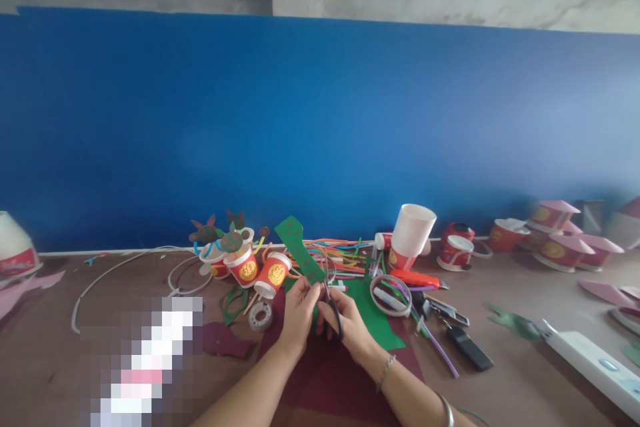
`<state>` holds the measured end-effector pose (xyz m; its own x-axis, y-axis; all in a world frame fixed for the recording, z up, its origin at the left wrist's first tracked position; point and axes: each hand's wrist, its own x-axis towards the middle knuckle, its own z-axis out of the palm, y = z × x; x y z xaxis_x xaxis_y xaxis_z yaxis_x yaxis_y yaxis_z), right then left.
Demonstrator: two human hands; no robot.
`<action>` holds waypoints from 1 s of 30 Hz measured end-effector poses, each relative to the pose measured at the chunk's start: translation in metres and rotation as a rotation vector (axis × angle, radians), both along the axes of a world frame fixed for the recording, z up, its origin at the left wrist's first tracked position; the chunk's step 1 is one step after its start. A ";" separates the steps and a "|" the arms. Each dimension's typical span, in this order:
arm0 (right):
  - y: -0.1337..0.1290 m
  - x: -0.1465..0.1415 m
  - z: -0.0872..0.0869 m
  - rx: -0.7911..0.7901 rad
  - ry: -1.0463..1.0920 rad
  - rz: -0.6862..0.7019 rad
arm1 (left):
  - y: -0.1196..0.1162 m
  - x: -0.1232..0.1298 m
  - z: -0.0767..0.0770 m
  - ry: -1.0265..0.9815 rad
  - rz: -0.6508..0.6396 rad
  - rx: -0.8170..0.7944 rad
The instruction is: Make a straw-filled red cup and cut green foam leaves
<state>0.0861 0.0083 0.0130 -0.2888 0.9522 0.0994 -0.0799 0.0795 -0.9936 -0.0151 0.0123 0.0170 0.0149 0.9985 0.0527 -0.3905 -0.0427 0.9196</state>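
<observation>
A strip of green paper [301, 251] with dark markings stands up from the fingers of my left hand [300, 312], which pinch its lower end. My right hand [346, 323] is closed round the black handles of a pair of scissors [334, 310]. The blades point up beside the strip, near my left fingertips. Beneath both hands lie a green sheet [377, 317] and a dark red sheet [327, 380] on the brown table [45, 360]. Colourful pipe cleaners [345, 257] are spread just behind the hands.
Decorated red paper cups [277, 271] and a tape roll [261, 315] are on the left. To the right stand stacked white cups [413, 233], an orange cutter [415, 279], a black key fob [469, 348] and a white power strip [595, 363]. A blue panel [310, 127] rises behind.
</observation>
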 end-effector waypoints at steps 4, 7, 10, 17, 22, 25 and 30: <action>-0.001 0.000 0.001 -0.007 -0.008 0.001 | 0.000 0.000 0.000 0.002 0.028 -0.019; 0.000 0.000 0.000 -0.006 -0.012 -0.005 | -0.001 0.000 0.001 0.004 0.021 -0.021; 0.000 -0.001 0.000 0.005 -0.017 -0.011 | -0.001 0.000 0.001 0.005 0.004 -0.008; -0.001 -0.002 0.001 0.012 -0.022 -0.025 | -0.003 0.001 0.003 0.015 -0.002 -0.010; -0.001 -0.002 -0.001 0.018 -0.025 -0.032 | 0.000 0.000 -0.002 0.029 0.006 -0.014; -0.001 -0.002 -0.001 0.015 -0.034 -0.033 | 0.002 -0.002 -0.005 0.032 0.032 -0.012; -0.001 -0.001 0.001 0.007 -0.035 -0.040 | 0.004 -0.004 -0.008 0.048 0.057 0.005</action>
